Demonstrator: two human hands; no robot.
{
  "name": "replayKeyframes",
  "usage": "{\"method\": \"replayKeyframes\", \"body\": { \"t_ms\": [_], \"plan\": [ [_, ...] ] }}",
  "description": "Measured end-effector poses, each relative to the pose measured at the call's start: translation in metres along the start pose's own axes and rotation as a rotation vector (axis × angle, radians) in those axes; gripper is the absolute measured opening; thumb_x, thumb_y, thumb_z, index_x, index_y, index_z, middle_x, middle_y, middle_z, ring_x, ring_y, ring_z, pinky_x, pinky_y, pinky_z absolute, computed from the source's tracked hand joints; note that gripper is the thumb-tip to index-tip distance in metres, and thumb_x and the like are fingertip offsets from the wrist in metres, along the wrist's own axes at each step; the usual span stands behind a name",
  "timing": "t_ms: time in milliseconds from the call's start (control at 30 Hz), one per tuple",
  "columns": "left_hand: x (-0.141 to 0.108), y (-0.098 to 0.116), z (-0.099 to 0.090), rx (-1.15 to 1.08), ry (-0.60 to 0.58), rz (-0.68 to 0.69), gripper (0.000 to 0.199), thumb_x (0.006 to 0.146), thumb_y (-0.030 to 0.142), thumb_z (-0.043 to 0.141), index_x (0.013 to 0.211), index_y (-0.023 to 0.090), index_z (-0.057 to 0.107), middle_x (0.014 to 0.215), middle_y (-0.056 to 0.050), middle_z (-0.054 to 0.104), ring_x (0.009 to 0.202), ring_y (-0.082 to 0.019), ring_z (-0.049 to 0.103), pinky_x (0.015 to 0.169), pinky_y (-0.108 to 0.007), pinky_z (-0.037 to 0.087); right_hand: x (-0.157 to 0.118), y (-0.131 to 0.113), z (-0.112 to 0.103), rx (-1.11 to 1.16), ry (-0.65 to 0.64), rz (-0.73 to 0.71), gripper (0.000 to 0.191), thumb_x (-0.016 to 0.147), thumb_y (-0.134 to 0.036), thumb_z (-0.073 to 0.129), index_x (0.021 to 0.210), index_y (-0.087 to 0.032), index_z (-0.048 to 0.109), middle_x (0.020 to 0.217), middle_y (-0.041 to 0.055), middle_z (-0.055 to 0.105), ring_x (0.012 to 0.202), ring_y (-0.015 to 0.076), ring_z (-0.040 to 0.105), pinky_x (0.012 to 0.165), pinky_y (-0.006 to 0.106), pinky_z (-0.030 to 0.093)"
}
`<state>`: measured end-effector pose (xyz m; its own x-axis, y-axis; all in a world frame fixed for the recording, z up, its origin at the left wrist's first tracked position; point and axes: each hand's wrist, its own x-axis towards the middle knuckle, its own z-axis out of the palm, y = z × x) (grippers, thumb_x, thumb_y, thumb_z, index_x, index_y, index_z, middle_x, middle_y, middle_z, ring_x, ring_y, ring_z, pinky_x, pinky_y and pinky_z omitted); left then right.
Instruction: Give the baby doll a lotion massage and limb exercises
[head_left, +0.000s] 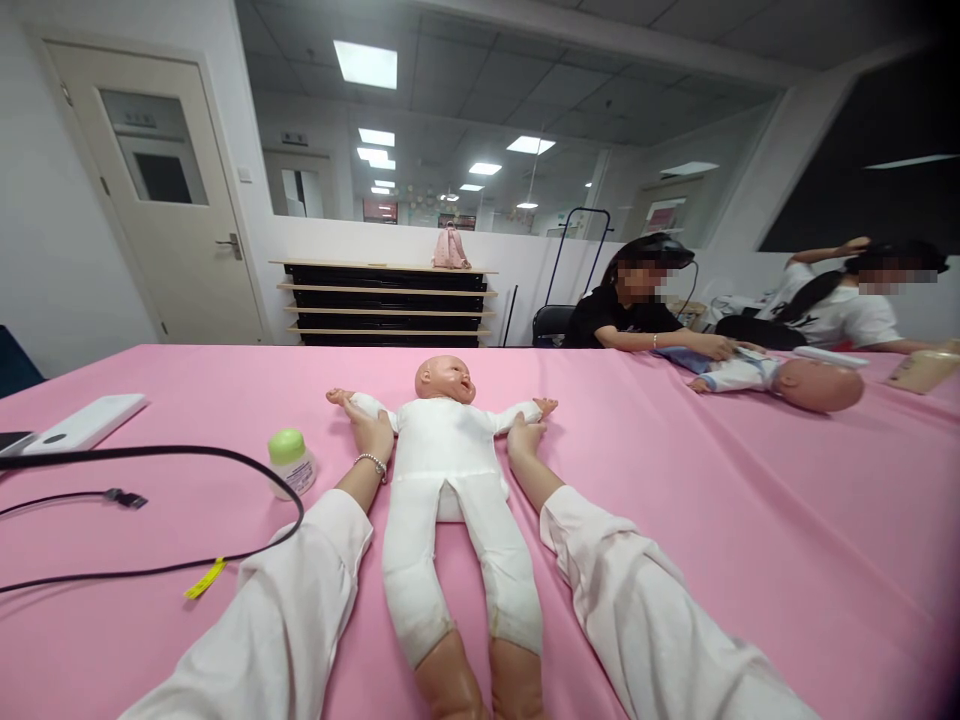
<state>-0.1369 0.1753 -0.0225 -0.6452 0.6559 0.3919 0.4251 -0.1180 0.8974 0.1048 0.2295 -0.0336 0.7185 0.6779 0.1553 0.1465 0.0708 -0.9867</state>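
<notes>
A baby doll (pixel 442 450) lies on its back on the pink-covered table, with a plastic head and a white cloth body and limbs. Its head points away from me and its arms are spread. My left hand (pixel 367 432), with a beaded bracelet on the wrist, lies over the doll's arm near the shoulder. My right hand (pixel 525 436) grips the doll's other arm at the opposite side. White sleeves cover both my forearms.
A small green-capped jar (pixel 291 462) stands left of the doll, beside a black cable (pixel 187 458) with a yellow tag. A white box (pixel 82 422) lies at the far left. At the right, a co-worker's hands (pixel 712 348) work on another doll (pixel 780 376).
</notes>
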Motion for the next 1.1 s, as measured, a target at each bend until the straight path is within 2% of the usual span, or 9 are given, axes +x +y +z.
{"method": "replayKeyframes", "body": {
  "t_ms": [167,300,367,433,567,633,733,867,1100],
  "plan": [
    [-0.003,0.011,-0.004,0.019,-0.009,-0.162,0.086,0.078,0.020,0.050,0.142,0.009,-0.005,0.134,-0.025,0.041,0.110,-0.030,0.055,0.087,-0.041,0.045,-0.007,-0.009,-0.006,0.027,-0.041,-0.058,0.045,0.074,-0.030,0.047,0.114,-0.011,0.040,0.113,0.0176,0.058,0.101,0.0257,0.060,0.082,0.036,0.050],
    [-0.006,0.019,-0.008,0.025,-0.020,-0.125,0.085,0.079,0.027,0.051,0.143,0.009,-0.001,0.137,-0.024,0.039,0.112,-0.032,0.053,0.086,-0.042,0.045,-0.019,-0.021,-0.014,0.058,-0.081,-0.197,0.054,0.075,-0.025,0.047,0.126,-0.012,0.035,0.125,0.0159,0.051,0.114,0.0231,0.052,0.092,0.036,0.044],
    [-0.007,0.021,-0.010,0.039,-0.033,-0.019,0.082,0.079,0.027,0.053,0.144,0.015,0.005,0.139,-0.018,0.038,0.115,-0.031,0.051,0.088,-0.041,0.044,-0.027,-0.027,-0.018,0.061,-0.106,-0.351,0.059,0.076,-0.025,0.047,0.132,-0.014,0.030,0.133,0.0143,0.046,0.121,0.0222,0.046,0.098,0.038,0.039],
    [-0.007,0.022,-0.010,0.088,-0.076,0.141,0.077,0.079,0.024,0.052,0.144,0.019,0.012,0.136,-0.013,0.044,0.115,-0.029,0.050,0.090,-0.040,0.043,-0.035,-0.032,-0.020,0.039,-0.199,-0.579,0.057,0.078,-0.023,0.044,0.134,-0.017,0.032,0.134,0.0117,0.045,0.123,0.0210,0.043,0.101,0.040,0.036],
    [-0.007,0.021,-0.009,0.249,-0.284,0.501,0.060,0.078,0.009,0.043,0.135,0.027,0.040,0.124,-0.005,0.055,0.110,-0.024,0.049,0.092,-0.038,0.041,-0.043,-0.039,-0.020,-0.023,-0.656,-1.089,0.044,0.079,-0.013,0.038,0.117,-0.025,0.056,0.126,0.0038,0.055,0.120,0.0174,0.046,0.103,0.041,0.034],
    [-0.007,0.021,-0.009,0.324,-0.333,0.609,0.059,0.076,0.002,0.040,0.126,0.031,0.050,0.124,-0.002,0.056,0.109,-0.023,0.048,0.091,-0.037,0.040,-0.043,-0.041,-0.020,-0.016,-0.748,-1.199,0.043,0.080,-0.010,0.036,0.113,-0.026,0.060,0.125,0.0023,0.056,0.120,0.0171,0.047,0.103,0.042,0.035],
    [-0.007,0.022,-0.009,0.403,-0.332,0.662,0.062,0.075,0.000,0.038,0.125,0.034,0.051,0.125,0.000,0.055,0.108,-0.023,0.047,0.089,-0.037,0.041,-0.042,-0.042,-0.020,-0.020,-0.720,-1.207,0.044,0.082,-0.010,0.036,0.116,-0.027,0.059,0.126,0.0026,0.055,0.120,0.0173,0.047,0.102,0.044,0.038],
    [-0.008,0.025,-0.010,0.459,-0.351,0.664,0.063,0.076,0.001,0.039,0.128,0.034,0.048,0.127,-0.001,0.054,0.110,-0.023,0.046,0.090,-0.037,0.041,-0.041,-0.042,-0.021,-0.057,-0.719,-1.207,0.045,0.082,-0.009,0.035,0.117,-0.026,0.058,0.128,0.0027,0.054,0.122,0.0168,0.045,0.102,0.044,0.038],
    [-0.007,0.021,-0.009,0.386,-0.329,0.623,0.062,0.075,-0.001,0.039,0.126,0.033,0.050,0.126,0.000,0.055,0.110,-0.022,0.047,0.093,-0.037,0.040,-0.040,-0.038,-0.020,-0.033,-0.711,-1.139,0.050,0.077,-0.006,0.036,0.117,-0.027,0.058,0.126,0.0013,0.055,0.120,0.0170,0.047,0.103,0.043,0.037]
  ]
}}
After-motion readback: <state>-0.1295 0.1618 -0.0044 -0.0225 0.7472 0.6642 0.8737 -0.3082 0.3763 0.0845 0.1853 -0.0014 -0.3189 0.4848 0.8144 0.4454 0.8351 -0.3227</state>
